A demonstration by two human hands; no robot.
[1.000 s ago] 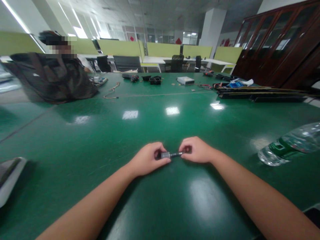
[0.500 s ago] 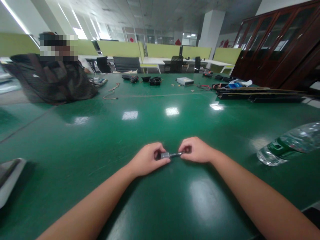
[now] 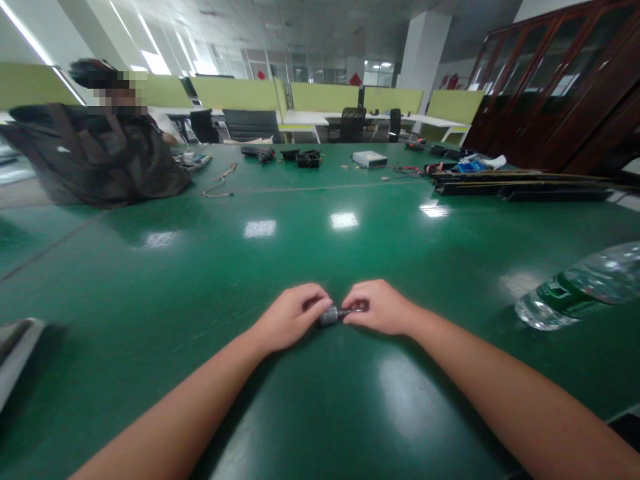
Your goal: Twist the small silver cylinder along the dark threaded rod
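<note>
Low over the green table [image 3: 280, 260], a small grey metal cylinder [image 3: 329, 316] with a thin dark shaft lies between my two hands. My left hand [image 3: 293, 316] is closed on the cylinder, thumb and fingers at its upper left side. The thin dark shaft [image 3: 345, 312] points right, and my right hand [image 3: 377, 307] pinches it close to the cylinder. Part of the shaft's far end is hidden by the fingers of my right hand.
A plastic bottle [image 3: 575, 290] lies at the right. At the left are a dark bag [image 3: 115, 157], a person behind it and a pale tray-like object [image 3: 20, 353]. Black parts [image 3: 309, 159], a white box [image 3: 369, 159] and dark rails [image 3: 525, 187] lie at the far side.
My right hand has moved left along the shaft, closer to the cylinder. The thumb of my left hand has shifted up onto the cylinder, and more of the cylinder's front shows.
</note>
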